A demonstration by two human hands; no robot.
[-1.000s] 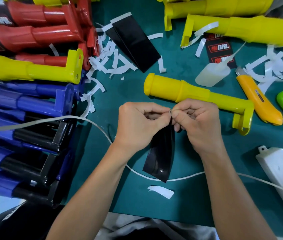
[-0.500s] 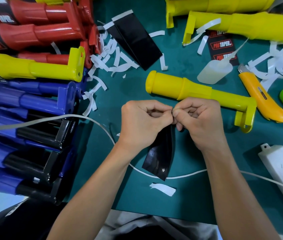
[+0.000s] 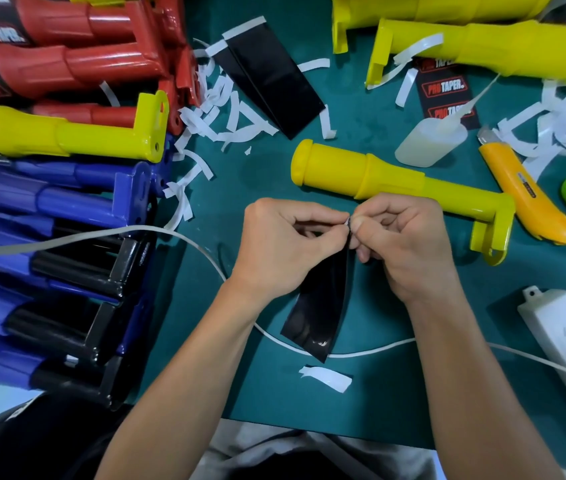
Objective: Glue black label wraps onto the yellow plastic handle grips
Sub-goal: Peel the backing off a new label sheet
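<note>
We are pinching the top edge of the black label wrap (image 3: 319, 306) between the fingertips (image 3: 338, 227) of both hands. The left hand (image 3: 281, 244) and the right hand (image 3: 403, 244) are meeting thumb to thumb, with every finger curled in tight and no gap showing at the pinch. A sliver of white is showing right there, so we are judging that we are picking a backing strip loose at the corner. To do it well, we should be working one nail under the white edge while the other hand is clamping the black film flat. We should also be peeling slowly, so the wrap is not creasing or sticking to itself.

The rest of the wrap is hanging down from our fingers over the green mat (image 3: 257, 174), its lower end crossing a white cable (image 3: 184, 237). The yellow handle grip (image 3: 378, 178) is lying bare just beyond our knuckles, ready for wrapping. Near its far side the glue bottle (image 3: 427, 140) is lying tipped over, with an orange utility knife (image 3: 524, 199) to its right. Spare black wraps (image 3: 274, 81) and white backing scraps (image 3: 226, 112) are lying further out.
</note>
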